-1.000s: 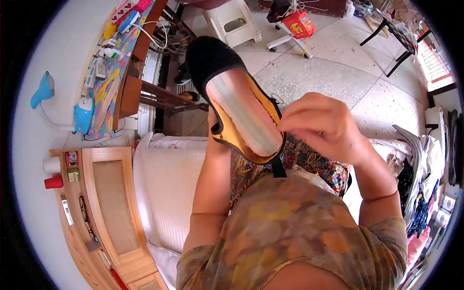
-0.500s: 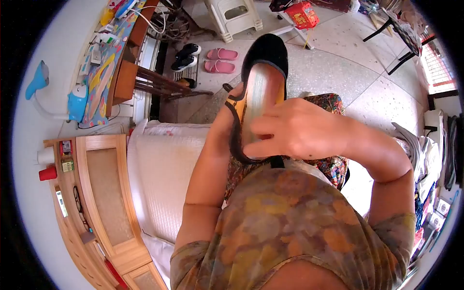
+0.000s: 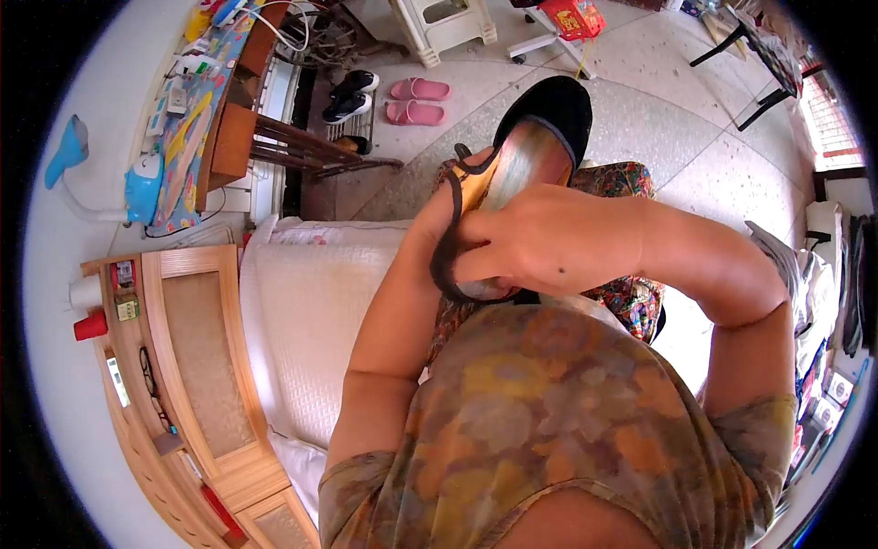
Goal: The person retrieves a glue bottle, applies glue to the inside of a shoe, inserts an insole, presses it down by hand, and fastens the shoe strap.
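Note:
A black cloth shoe with dark trim and yellow lining is held in front of my body, its toe tilted up and to the right. Inside it lies a pale, shiny insole. My left hand supports the shoe from its left side and underneath; most of its fingers are hidden behind the shoe. My right hand reaches into the heel end, with bent fingers against the insole. Their tips are partly out of sight. Patterned cloth covers my legs below the shoe.
On the left are a white-covered bed and a wooden headboard. Pink slippers and dark sneakers sit on the floor ahead, near a white stool. A red box is farther back; clothes hang at the right.
The shoe's toe has swung to the right and slightly down. My right hand has shifted left toward the heel, with its fingers more curled inside; my left hand still supports the shoe.

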{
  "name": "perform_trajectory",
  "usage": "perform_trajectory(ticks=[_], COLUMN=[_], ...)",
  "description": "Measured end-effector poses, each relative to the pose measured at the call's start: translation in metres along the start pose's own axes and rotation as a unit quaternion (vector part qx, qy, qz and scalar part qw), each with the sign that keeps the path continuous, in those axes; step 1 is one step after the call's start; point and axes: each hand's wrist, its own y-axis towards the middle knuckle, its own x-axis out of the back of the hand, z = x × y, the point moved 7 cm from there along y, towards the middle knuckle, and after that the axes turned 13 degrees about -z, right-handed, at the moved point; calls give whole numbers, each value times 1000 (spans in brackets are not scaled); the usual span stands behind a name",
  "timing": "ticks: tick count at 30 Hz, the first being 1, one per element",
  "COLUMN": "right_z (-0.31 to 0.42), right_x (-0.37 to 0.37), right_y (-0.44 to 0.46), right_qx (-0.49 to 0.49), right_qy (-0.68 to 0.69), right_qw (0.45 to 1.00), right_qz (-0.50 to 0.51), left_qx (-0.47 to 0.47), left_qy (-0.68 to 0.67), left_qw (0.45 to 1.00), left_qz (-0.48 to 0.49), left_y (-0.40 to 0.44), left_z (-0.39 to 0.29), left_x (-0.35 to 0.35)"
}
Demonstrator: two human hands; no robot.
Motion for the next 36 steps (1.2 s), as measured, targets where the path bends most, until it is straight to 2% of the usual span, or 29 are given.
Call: perform_trajectory(ticks=[3,7,19,25,28,30,31,32,34,35,36], right_z=[0,-2,3,11,17,17,15,11,9,3,-3], right_x=[-2,-1,11,5,0,5,2,-3,-1,-2,-2], right_y=[-1,1,0,-3,-3,-4,-4,-5,-6,-8,-9], right_qx=[3,-12,19,44,73,57,56,49,39,-18,-74], right_qy=[13,-1,5,-102,-140,-136,-136,-119,-101,-64,-27], right_qw=[1000,1000,993,985,977,975,975,976,976,985,989], right_qz=[10,15,-120,-136,-140,-167,-168,-177,-189,-157,-124], left_qx=[38,-15,2,-11,-32,-89,-88,-143,-195,-201,-225], left_qy=[-35,22,-10,-40,-68,-39,-38,37,113,78,111], left_qw=[999,1000,999,997,994,995,995,989,974,976,968], left_qz=[-16,15,45,72,85,0,0,3,6,5,19], left_y=[-8,-2,-1,-1,-10,-22,-22,-23,-29,-35,-24], left_z=[2,-1,4,2,-4,-9,-8,-10,-16,-18,-11], left_x=[-1,-3,-4,-5,-11,-7,-4,-1,-10,-15,-5])
